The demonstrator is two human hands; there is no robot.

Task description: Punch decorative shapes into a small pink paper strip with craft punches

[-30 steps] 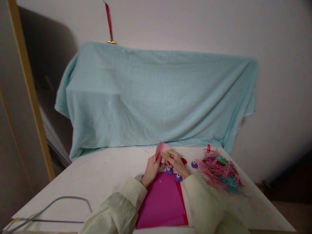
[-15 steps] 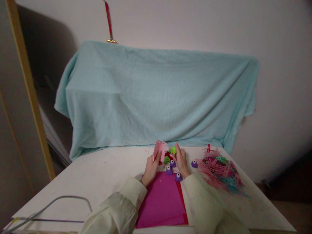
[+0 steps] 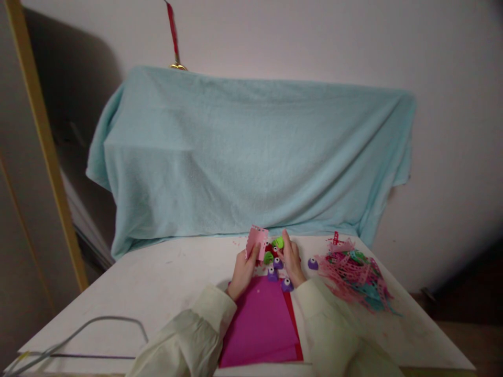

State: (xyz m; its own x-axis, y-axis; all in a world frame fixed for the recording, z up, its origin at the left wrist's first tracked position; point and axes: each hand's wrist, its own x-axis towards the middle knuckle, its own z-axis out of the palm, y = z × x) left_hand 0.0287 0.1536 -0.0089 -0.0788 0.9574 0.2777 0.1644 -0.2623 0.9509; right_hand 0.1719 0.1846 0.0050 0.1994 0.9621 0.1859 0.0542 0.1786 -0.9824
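A small pink punched paper strip (image 3: 257,240) is held upright, pinched in the left hand (image 3: 244,272), above the white worktop (image 3: 165,277), while a small green plastic punch (image 3: 279,242) is gripped by the right hand (image 3: 291,262) just beside it.

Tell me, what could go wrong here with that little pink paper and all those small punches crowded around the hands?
The left hand pinches the pink paper piece by its lower edge only, so it might bend or slip. The right hand sits among small purple punches and green punches; a nudge could knock one away. The pile of paper scraps lies near the table edge and could spill off.
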